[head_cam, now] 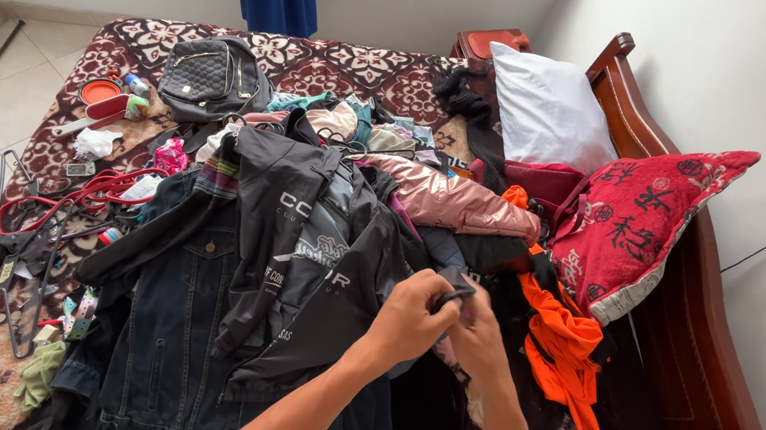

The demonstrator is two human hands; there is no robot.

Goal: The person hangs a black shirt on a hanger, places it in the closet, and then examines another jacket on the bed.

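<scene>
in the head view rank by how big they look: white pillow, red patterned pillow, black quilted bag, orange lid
1. red patterned pillow
2. white pillow, a little smaller, though it lies farther from the camera
3. black quilted bag
4. orange lid

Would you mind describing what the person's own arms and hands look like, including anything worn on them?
Both forearms are bare as far as the picture shows: no sleeves, gloves, watch or bracelets in view. The left hand and the right hand show no rings that I can make out, though the fingers are partly hidden. Both arms enter from the bottom edge.
</scene>
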